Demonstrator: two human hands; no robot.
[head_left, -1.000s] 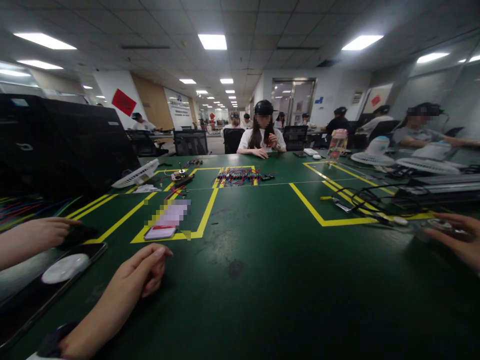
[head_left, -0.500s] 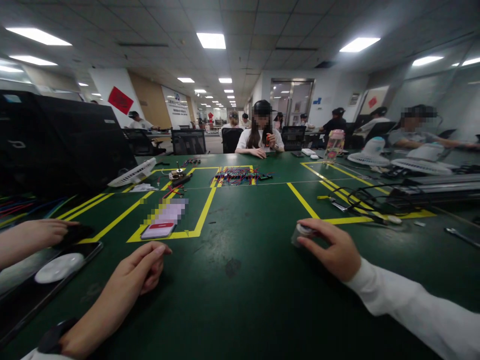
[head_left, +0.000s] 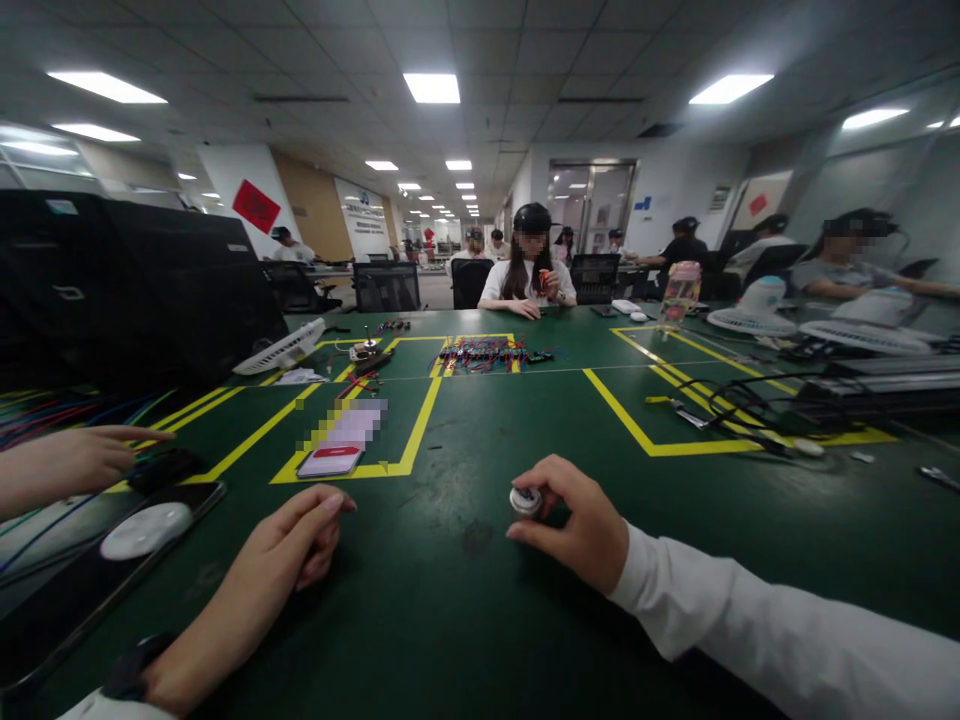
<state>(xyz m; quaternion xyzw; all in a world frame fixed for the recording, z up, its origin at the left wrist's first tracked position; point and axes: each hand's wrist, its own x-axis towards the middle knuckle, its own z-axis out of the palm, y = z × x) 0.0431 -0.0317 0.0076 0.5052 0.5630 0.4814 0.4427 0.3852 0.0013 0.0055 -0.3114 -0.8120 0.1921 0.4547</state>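
Observation:
My right hand (head_left: 574,520) has its thumb and fingers around a small silvery cylinder (head_left: 525,502) with a pale rim and a dark centre on top. The cylinder is at the green tabletop, right of the middle; whether it touches the surface I cannot tell. My left hand (head_left: 300,540) rests on the table with curled fingers, the thumb lying along the index finger, and nothing shows in it. Just beyond that hand lies a phone (head_left: 337,445) with a lit screen, inside a yellow tape outline.
Another person's hand (head_left: 67,460) reaches in at left, near a black tray (head_left: 202,500) holding a white rounded object (head_left: 146,530). Bundled coloured wires (head_left: 480,354) lie farther back. Black cables (head_left: 739,405) spread at right. A co-worker (head_left: 529,265) sits opposite.
My right hand has brought the small cylinder leftward and a little nearer, toward the table's middle. My left hand keeps its place and curl. The view has turned slightly left.

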